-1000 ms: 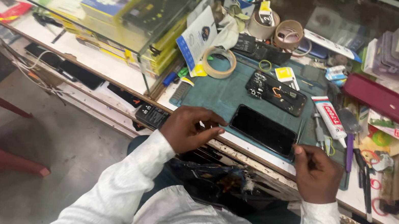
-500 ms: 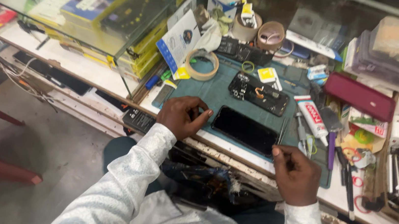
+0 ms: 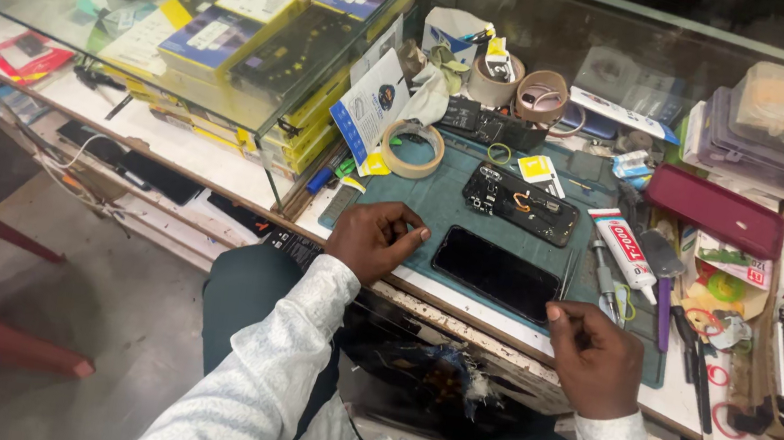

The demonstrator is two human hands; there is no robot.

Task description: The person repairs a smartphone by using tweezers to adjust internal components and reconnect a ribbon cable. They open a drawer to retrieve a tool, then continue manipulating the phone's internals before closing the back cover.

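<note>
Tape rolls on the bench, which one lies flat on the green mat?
The wide beige tape ring at the green mat's far left corner; the two brown rolls sit farther back, off it.

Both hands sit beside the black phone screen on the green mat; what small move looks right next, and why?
Probably bring the left hand right onto the flat black glass phone screen to steady it. It lies untouched between both hands on the green mat, while the right hand pinches thin metal tweezers at its edge.
</note>
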